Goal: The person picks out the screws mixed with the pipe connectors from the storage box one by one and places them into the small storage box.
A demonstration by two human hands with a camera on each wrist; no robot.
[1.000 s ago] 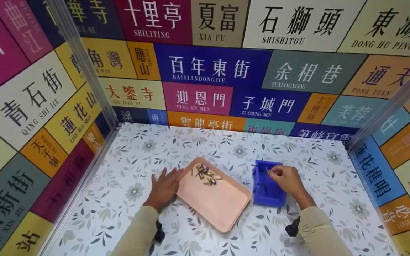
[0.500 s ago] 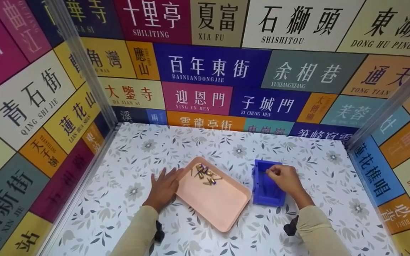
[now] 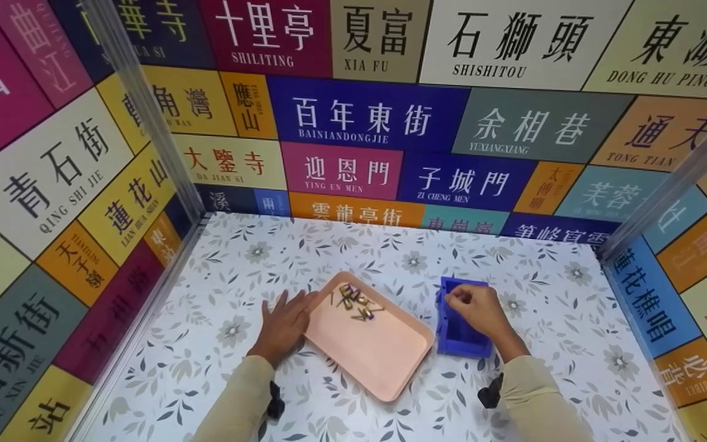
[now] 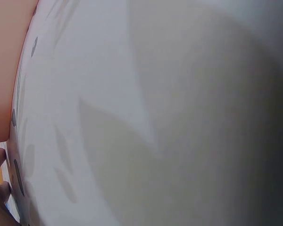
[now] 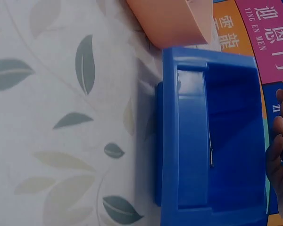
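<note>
Shifted a little leftward in the head view since the earlier frame, the right hand (image 3: 482, 310) now hangs over the upper part of the blue bin (image 3: 465, 350), with thumb and fingertips drawn together. Whether anything is pinched between them I cannot tell.

Nearest, at the bottom of the frame, two sleeves (image 3: 237, 399) come in on either side of the tray (image 3: 366, 356). Left of centre, the left hand (image 3: 285, 325) lies with fingers straight and spread, their tips at the tray's left edge. The tray's long axis slants from upper left to lower right, and its right corner comes just beside the bin, whose longer side runs up and down the frame. The right wrist view shows one thin metal piece (image 5: 211, 150) inside the bin.

Farther up, the small metal pieces (image 3: 363, 301) lie heaped at the tray's upper-left end, leaving its lower-right part bare. They are leftward of the right hand and nearer the left hand. Between them and the right hand stand the bin's left wall and the tray's raised rim, so a straight path should need some lift. Beyond, patterned cloth (image 3: 353, 245) gives room up to the sign-covered wall (image 3: 359, 110).
</note>
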